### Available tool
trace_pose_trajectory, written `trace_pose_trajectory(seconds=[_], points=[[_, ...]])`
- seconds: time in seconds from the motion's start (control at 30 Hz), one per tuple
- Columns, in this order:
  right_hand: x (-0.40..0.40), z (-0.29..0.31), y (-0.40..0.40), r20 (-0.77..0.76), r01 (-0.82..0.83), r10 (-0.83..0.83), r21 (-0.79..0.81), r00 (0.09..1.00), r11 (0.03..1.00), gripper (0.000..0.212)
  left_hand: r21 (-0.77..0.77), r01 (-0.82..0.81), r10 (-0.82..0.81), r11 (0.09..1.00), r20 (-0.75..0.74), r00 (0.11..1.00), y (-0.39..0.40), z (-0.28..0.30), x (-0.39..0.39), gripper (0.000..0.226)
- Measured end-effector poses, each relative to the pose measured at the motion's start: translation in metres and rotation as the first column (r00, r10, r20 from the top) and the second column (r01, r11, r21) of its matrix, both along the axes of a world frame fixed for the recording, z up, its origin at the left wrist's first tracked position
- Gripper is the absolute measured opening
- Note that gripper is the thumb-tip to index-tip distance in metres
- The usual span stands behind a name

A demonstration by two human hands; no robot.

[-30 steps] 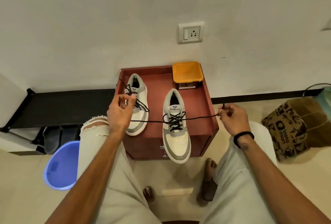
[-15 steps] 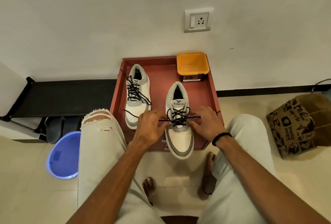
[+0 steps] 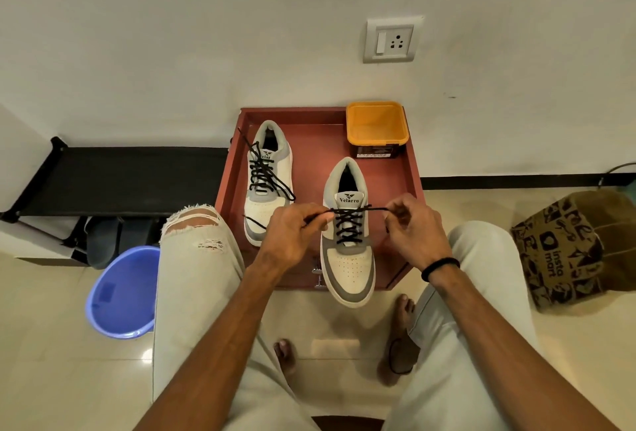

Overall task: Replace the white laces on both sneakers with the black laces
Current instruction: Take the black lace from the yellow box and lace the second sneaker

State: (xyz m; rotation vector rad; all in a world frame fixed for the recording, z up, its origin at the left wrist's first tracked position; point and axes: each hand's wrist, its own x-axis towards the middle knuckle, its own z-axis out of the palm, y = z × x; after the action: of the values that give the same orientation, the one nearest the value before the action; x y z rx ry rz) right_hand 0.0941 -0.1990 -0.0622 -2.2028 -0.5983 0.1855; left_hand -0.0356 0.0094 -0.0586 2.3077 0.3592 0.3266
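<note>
Two white and grey sneakers stand on a red-brown cabinet top (image 3: 309,141). The left sneaker (image 3: 266,203) carries a black lace (image 3: 263,172) with loose ends trailing off both sides. The right sneaker (image 3: 349,258) is nearer me, its toe over the cabinet's front edge, and its black lace (image 3: 347,227) is crossed through the eyelets. My left hand (image 3: 292,238) pinches the lace's left end beside the top eyelets. On the other side my right hand (image 3: 413,227) pinches the right end, so the lace runs taut between both hands. No white laces are in view.
An orange-lidded tub (image 3: 377,127) sits at the cabinet's back right corner. A blue bucket (image 3: 120,296) stands on the floor to the left, below a black rack (image 3: 120,179) with dark slippers. A printed paper bag (image 3: 571,248) stands at the right. My knees flank the cabinet.
A second ago both hands were spread wide, stretching the lace ends outward. They came in to the right sneaker's top eyelets and now hold the ends a little higher and apart.
</note>
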Motion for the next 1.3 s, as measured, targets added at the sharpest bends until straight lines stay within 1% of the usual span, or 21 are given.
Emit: trace_pose_trajectory(seconds=[0.07,0.13,0.23,0.33,0.43,0.47,0.5,0.53,0.57,0.6,0.63,0.67,0.7,0.73,0.77,0.87,0.97,1.07,1.13,1.2,1.3], points=[[0.002,0.004,-0.003,0.001,0.063,-0.063,0.023,0.998,0.998,0.007,-0.078,-0.049,0.050,0.996,0.010,0.999,0.005,0.003,0.000,0.024],[0.003,0.005,-0.005,-0.011,0.106,-0.106,0.004,0.994,0.994,0.008,-0.151,-0.113,0.115,0.982,0.003,0.993,0.010,0.001,-0.001,0.026],[0.006,0.002,-0.008,-0.058,0.147,-0.149,-0.051,0.987,0.988,0.011,-0.182,-0.280,0.267,0.943,-0.091,0.959,0.017,-0.010,-0.004,0.026],[0.008,-0.001,-0.011,-0.086,0.196,-0.206,-0.111,0.975,0.974,0.013,-0.216,-0.398,0.362,0.891,-0.190,0.913,0.018,-0.019,-0.006,0.023],[0.011,-0.004,-0.015,-0.128,0.199,-0.219,-0.150,0.967,0.968,0.013,-0.171,-0.402,0.357,0.900,-0.240,0.903,0.017,-0.020,-0.004,0.025],[0.013,-0.004,-0.017,-0.173,0.184,-0.210,-0.156,0.962,0.971,0.011,-0.226,-0.394,0.335,0.891,-0.259,0.906,0.016,-0.016,-0.004,0.025],[0.015,-0.004,-0.020,-0.253,0.167,-0.198,-0.141,0.947,0.976,0.009,-0.350,-0.383,0.300,0.855,-0.268,0.916,0.013,-0.010,-0.002,0.025],[0.017,-0.002,-0.023,-0.377,0.156,-0.178,-0.088,0.909,0.984,0.007,-0.501,-0.364,0.267,0.785,-0.257,0.929,0.011,-0.003,-0.002,0.026],[0.018,0.002,-0.026,-0.531,0.154,-0.133,-0.006,0.837,0.988,0.007,-0.632,-0.329,0.241,0.702,-0.225,0.944,0.010,0.005,-0.003,0.026],[0.019,0.007,-0.029,-0.677,0.160,-0.064,0.081,0.734,0.984,0.014,-0.722,-0.281,0.214,0.632,-0.186,0.959,0.010,0.011,-0.004,0.025],[0.020,0.013,-0.032,-0.785,0.163,0.022,0.156,0.619,0.974,0.020,-0.773,-0.225,0.178,0.593,-0.147,0.973,0.010,0.015,-0.005,0.024],[0.021,0.018,-0.034,-0.845,0.157,0.114,0.227,0.523,0.961,0.021,-0.793,-0.171,0.131,0.585,-0.116,0.985,0.011,0.016,-0.007,0.023],[0.021,0.024,-0.035,-0.869,0.155,0.204,0.301,0.450,0.941,0.021,-0.788,-0.130,0.079,0.602,-0.104,0.991,0.012,0.015,-0.008,0.023],[0.022,0.025,-0.036,-0.870,0.171,0.281,0.374,0.406,0.911,0.019,-0.774,-0.102,0.037,0.625,-0.101,0.994,0.010,0.016,-0.008,0.023],[0.022,0.027,-0.034,-0.856,0.196,0.337,0.435,0.391,0.879,0.018,-0.765,-0.085,0.018,0.639,-0.095,0.995,0.009,0.014,-0.007,0.024],[0.022,0.028,-0.023,-0.793,0.214,0.403,0.538,0.456,0.815,0.017,-0.774,-0.051,0.042,0.631,-0.032,0.999,0.000,0.011,0.003,0.029],[0.021,0.029,-0.005,-0.744,0.225,0.399,0.582,0.537,0.782,0.018,-0.779,-0.013,0.076,0.627,0.045,0.996,-0.006,0.011,0.015,0.036],[0.019,0.029,0.016,-0.685,0.258,0.419,0.658,0.597,0.708,0.013,-0.782,-0.006,0.097,0.624,0.070,0.993,-0.011,0.012,0.029,0.031],[0.017,0.027,0.029,-0.673,0.297,0.405,0.678,0.619,0.673,0.009,-0.756,-0.008,0.113,0.654,0.087,0.990,-0.015,0.012,0.036,0.028],[0.017,0.022,0.037,-0.676,0.324,0.351,0.661,0.648,0.676,0.005,-0.722,-0.016,0.132,0.692,0.105,0.986,-0.019,0.008,0.042,0.026],[0.018,0.013,0.039,-0.629,0.263,0.235,0.594,0.741,0.761,0.004,-0.603,-0.011,0.089,0.798,0.100,0.991,-0.017,-0.003,0.044,0.024]])
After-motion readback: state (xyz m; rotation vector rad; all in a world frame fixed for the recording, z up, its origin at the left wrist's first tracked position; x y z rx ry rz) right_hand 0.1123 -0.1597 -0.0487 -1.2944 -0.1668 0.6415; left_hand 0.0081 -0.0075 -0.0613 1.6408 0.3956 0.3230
